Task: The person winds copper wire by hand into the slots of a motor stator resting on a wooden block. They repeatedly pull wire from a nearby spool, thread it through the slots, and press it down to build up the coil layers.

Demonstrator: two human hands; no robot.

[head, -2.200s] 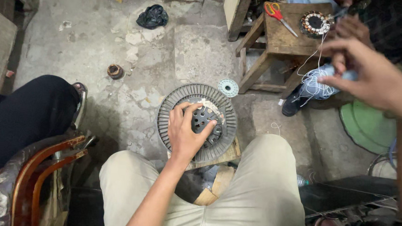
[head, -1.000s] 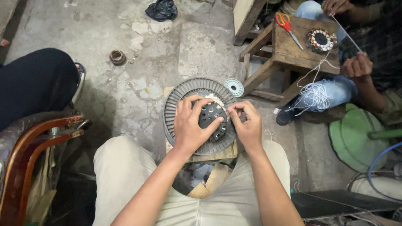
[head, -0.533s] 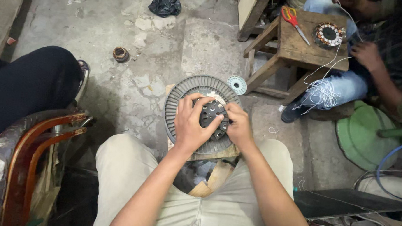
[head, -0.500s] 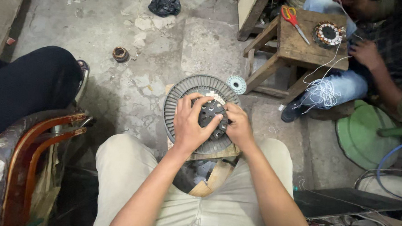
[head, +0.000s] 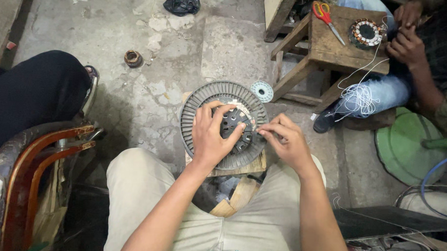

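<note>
Head view: my left hand (head: 214, 135) lies flat on the round grey fan motor (head: 223, 124), which sits on a small wood block (head: 242, 167) between my knees. My right hand (head: 285, 143) has its grip pinched shut on the motor's edge. If I pull hard, the motor could slide off the block.

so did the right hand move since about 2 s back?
Yes. The right hand was up by the wooden stool; now it pinches at the finned motor disc's right side, beside the left hand.
</note>
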